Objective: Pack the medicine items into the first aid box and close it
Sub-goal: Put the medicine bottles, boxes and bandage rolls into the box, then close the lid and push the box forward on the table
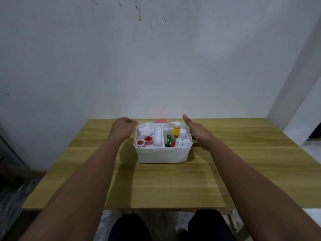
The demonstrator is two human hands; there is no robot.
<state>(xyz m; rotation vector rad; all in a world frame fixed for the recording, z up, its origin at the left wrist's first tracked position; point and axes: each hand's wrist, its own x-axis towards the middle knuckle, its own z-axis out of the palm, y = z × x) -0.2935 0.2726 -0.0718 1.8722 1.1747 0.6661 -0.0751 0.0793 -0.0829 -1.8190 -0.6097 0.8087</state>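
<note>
- The white plastic first aid box [163, 154] sits between both hands, open and packed: tape rolls, gauze, a yellow bottle [175, 131].
- Left hand [123, 126], loosely clenched on nothing, and right hand [194, 129], flat and released, flank its far corners, probably reaching for the lid [161, 121] behind.
- Smooth wood-grain desk [156, 185] beneath.

Head-worn wide view, looking forward and down — table [156, 185] near, wall [156, 58] behind
</note>
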